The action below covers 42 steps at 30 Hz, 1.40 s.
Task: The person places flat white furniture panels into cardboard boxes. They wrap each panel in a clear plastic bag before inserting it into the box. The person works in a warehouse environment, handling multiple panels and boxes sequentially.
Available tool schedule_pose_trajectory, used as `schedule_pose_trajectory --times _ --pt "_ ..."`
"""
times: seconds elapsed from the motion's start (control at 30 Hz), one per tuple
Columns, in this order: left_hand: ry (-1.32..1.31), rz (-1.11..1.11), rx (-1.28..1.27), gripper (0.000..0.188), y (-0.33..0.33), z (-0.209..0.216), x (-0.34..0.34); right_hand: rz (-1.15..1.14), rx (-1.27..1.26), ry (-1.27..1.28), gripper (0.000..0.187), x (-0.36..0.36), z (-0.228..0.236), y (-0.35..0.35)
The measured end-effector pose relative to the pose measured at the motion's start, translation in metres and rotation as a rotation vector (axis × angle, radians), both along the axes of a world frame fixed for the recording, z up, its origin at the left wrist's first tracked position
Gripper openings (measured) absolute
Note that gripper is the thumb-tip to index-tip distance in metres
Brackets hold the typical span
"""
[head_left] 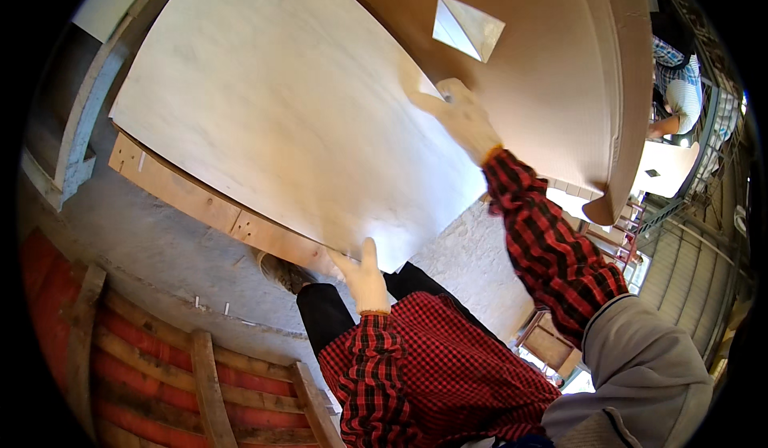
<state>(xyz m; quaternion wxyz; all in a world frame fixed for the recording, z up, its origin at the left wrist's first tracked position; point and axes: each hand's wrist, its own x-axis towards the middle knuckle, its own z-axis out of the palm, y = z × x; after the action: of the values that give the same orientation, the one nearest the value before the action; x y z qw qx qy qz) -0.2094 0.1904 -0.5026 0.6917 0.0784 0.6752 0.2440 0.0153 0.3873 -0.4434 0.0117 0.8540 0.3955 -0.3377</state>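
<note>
in the head view, a pale marbled panel [280, 120] spreads across the upper middle, its near end toward the person's body. the gloved left hand [364, 280] is at its near left edge, thumb and forefinger spread apart; whether the other fingers have hold of the panel cannot be told. the gloved right hand [464, 120] is at the panel's right edge, partly open, the thumb side over the pale face; how firmly it grips cannot be told. a wooden board [200, 200] shows beneath the panel's left edge. to the right is a brown cardboard sheet [552, 96] with a four-sided opening. slatted timber [212, 384] stands at lower left, and a co-worker [684, 88] shows at far right
</note>
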Motion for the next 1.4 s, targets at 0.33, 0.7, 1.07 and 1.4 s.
schedule_pose_trajectory --times 0.33,0.7,1.07,1.4 --pt "-0.131 0.078 -0.071 0.075 -0.016 -0.023 -0.013 0.600 -0.066 0.593 0.049 0.020 0.060 -0.010" --pt "-0.078 0.033 -0.192 0.079 -0.027 0.161 -0.139 0.684 0.028 0.407 0.041 -0.087 0.215 -0.043" --pt "0.081 -0.157 0.458 0.075 0.084 0.236 -0.141 0.497 -0.380 0.335 0.037 -0.057 0.503 -0.227" --pt "-0.203 -0.697 0.465 0.058 -0.170 0.301 0.050 0.105 -0.391 0.560 0.049 0.122 0.590 -0.603"
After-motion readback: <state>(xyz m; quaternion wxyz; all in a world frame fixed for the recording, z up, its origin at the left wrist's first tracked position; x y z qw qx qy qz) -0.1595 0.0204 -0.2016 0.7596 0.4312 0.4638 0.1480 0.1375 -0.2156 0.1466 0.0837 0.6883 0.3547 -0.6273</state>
